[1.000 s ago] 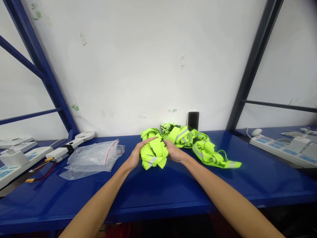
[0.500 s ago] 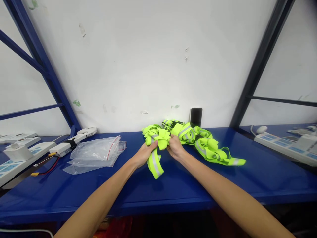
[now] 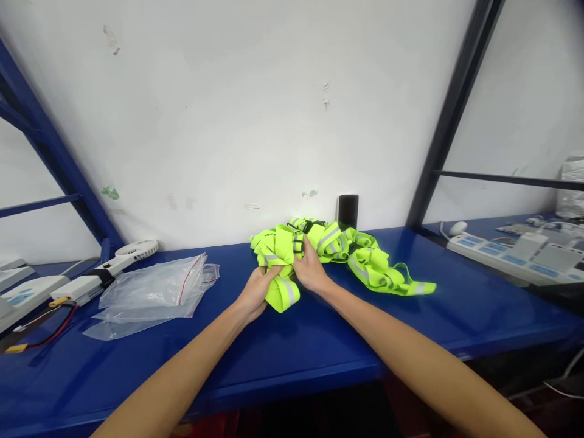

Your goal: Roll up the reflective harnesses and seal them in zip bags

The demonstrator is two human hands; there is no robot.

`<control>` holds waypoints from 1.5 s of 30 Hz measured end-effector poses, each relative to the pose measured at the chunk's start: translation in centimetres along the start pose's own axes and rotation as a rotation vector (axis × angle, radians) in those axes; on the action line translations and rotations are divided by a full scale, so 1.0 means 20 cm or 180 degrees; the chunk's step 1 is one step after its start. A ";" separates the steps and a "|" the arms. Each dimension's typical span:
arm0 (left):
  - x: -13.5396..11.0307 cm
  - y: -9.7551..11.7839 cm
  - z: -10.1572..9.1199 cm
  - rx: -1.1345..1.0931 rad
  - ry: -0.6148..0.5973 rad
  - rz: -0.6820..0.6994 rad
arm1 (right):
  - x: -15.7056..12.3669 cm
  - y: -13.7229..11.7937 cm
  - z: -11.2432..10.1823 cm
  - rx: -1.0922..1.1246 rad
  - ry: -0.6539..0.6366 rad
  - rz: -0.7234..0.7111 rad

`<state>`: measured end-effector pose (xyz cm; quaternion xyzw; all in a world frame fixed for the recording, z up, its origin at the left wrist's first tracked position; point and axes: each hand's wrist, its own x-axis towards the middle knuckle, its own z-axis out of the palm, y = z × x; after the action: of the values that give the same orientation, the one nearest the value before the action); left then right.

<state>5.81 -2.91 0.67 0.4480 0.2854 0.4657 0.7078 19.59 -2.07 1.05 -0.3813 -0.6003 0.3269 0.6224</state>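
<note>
Both hands grip one bunched neon-yellow reflective strap (image 3: 281, 243) with grey stripes, just above the blue shelf top. My left hand (image 3: 256, 291) is closed on its lower left side, thumb on top. On the right side, my right hand (image 3: 312, 267) pinches the band beside a black buckle (image 3: 298, 244). A loop of the strap hangs below, between the hands. More of the same reflective straps (image 3: 381, 267) lie in a tangled heap behind and to the right, with black fittings among them. Fingertips under the strap are hidden.
Clear zip bags (image 3: 152, 289) lie stacked at left, beside a white handheld fan (image 3: 137, 248) and a white device with a yellow connector (image 3: 59, 301). A dark-screened phone (image 3: 348, 211) leans on the wall. A power strip (image 3: 511, 258) lies at right behind the dark post (image 3: 449, 115).
The hanging end of the strap has been drawn up into a loop between my hands. A black buckle now shows by my right thumb. The view has swung slightly right.
</note>
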 end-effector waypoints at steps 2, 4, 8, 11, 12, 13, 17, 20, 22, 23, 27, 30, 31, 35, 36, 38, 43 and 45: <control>0.00 0.01 0.01 -0.0156 0.0165 -0.0035 | -0.01 -0.02 0.00 -0.0180 0.0134 -0.0381; -0.01 0.02 0.01 -0.0306 0.0318 -0.0013 | -0.01 -0.03 0.01 -0.0357 0.0255 -0.0560; -0.06 0.05 0.00 -0.0640 0.0086 0.0220 | 0.01 -0.02 0.00 -0.0420 0.0527 -0.0383; -0.10 0.05 -0.01 -0.0470 -0.0543 0.0400 | 0.03 -0.02 -0.04 -0.0316 0.0659 -0.0286; -0.11 0.05 -0.01 -0.0276 -0.0765 0.0417 | 0.04 -0.02 -0.05 -0.0305 0.0700 -0.0301; -0.11 0.05 -0.02 -0.0035 -0.0957 0.0416 | 0.05 -0.02 -0.07 -0.0308 0.0718 -0.0337; -0.05 0.03 -0.05 0.0956 -0.0853 0.0776 | 0.06 -0.03 -0.10 -0.0226 0.0369 -0.0432; 0.00 0.03 -0.09 0.1659 -0.0298 0.1157 | 0.06 -0.04 -0.10 -0.0236 0.0041 -0.0535; 0.02 0.04 -0.11 0.2239 0.0043 0.1453 | 0.05 -0.03 -0.08 -0.0336 -0.0107 -0.0625; 0.02 0.06 -0.11 0.2512 0.0220 0.1657 | 0.04 -0.01 -0.07 -0.0382 -0.0191 -0.0628; 0.00 0.10 -0.13 0.3073 0.0384 0.2304 | 0.00 0.03 -0.03 -0.0644 -0.0563 -0.0646; 0.01 0.12 -0.15 0.3083 0.0138 0.2372 | -0.02 0.04 0.00 -0.0957 -0.0790 -0.0857; 0.02 0.12 -0.16 0.3045 0.0124 0.2333 | -0.02 0.04 0.00 -0.1075 -0.0853 -0.0922; 0.05 0.11 -0.19 0.2837 0.0127 0.2158 | -0.02 0.05 0.01 -0.1618 -0.1092 -0.1357; 0.06 0.11 -0.20 0.2803 0.0165 0.2170 | -0.02 0.06 0.01 -0.1763 -0.1183 -0.1486; 0.07 0.11 -0.20 0.2770 0.0347 0.2239 | -0.02 0.08 0.02 -0.2052 -0.1359 -0.1700; 0.07 0.15 -0.19 0.3062 0.0816 0.2137 | -0.04 0.11 0.04 -0.2449 -0.1650 -0.2040; 0.07 0.17 -0.20 0.3273 0.0943 0.1956 | -0.05 0.10 0.05 -0.2519 -0.1729 -0.2070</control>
<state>1.75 0.33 1.93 0.7241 0.4265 0.5085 0.1875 18.67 -1.88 -1.30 -0.2834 -0.9013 -0.0443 0.3246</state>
